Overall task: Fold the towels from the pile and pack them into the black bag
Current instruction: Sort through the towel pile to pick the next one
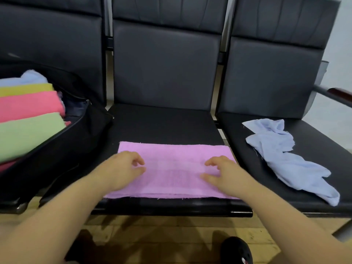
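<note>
A pink towel lies flat on the middle seat of a row of dark padded chairs, folded into a long band along the seat's near edge. The left hand rests on its left end and the right hand on its right end, each grip loose with fingers lightly curled, pinching nothing. At the left, an open black bag holds folded towels in blue, yellow, pink and green. On the right seat a crumpled pale blue towel waits, well apart. The pink cloth looks thin, light and limp, likely to sag if lifted by one point, so taking both short ends together should keep the fold tidy
</note>
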### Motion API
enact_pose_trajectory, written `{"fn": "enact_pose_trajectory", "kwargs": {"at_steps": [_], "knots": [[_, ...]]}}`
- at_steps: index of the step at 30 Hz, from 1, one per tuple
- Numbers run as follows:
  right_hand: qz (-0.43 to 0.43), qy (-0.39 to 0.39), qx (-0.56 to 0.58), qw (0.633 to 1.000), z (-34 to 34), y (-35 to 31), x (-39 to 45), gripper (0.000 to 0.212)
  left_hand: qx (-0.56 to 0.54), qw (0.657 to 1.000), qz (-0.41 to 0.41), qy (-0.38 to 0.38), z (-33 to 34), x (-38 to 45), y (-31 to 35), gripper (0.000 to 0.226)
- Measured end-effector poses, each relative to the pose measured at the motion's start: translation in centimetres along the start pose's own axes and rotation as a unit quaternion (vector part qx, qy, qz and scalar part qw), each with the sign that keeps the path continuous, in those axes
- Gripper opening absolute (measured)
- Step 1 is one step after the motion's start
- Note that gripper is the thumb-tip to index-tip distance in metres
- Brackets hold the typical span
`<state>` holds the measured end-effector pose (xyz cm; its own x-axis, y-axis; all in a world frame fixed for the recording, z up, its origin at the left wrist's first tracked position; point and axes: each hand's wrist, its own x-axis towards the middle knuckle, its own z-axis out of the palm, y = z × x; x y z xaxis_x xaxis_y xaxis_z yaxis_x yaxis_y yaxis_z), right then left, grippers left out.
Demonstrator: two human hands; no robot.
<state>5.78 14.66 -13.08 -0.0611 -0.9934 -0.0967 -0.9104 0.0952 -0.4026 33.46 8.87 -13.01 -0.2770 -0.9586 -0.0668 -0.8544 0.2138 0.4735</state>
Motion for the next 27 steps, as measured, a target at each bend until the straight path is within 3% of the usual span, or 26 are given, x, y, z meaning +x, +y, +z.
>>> {"fn": "enact_pose_trajectory", "kwargs": {"at_steps": [4, 7, 10, 19, 27], "knots": [[-0.042, -0.083, -0.039, 0.995, 3.4, -2.8, 1.2, 0.068, 0.101, 0.994, 0.032, -0.031, 3.5, 1.4, 2.1, 0.061], [-0.005, -0.116, -0.083, 0.99, 4.8, -3.2, 2.5, 0.073, 0.151, 0.985, -0.012, -0.081, 4.6, 2.9, 1.9, 0.075], [0.046, -0.1, -0.119, 0.987, 4.9, -1.4, 4.9, 0.079, 0.167, 0.981, -0.053, -0.089, 4.8, 4.9, 0.0, 0.083], [0.11, 0.012, -0.126, 0.986, 3.6, 3.5, 9.4, 0.084, 0.164, 0.98, -0.102, -0.046, 3.9, 7.5, -2.8, 0.094], [0.096, 0.06, -0.134, 0.985, 3.6, 1.9, 9.3, 0.073, 0.131, 0.989, -0.053, -0.032, 2.8, 6.7, -3.0, 0.079]]}}
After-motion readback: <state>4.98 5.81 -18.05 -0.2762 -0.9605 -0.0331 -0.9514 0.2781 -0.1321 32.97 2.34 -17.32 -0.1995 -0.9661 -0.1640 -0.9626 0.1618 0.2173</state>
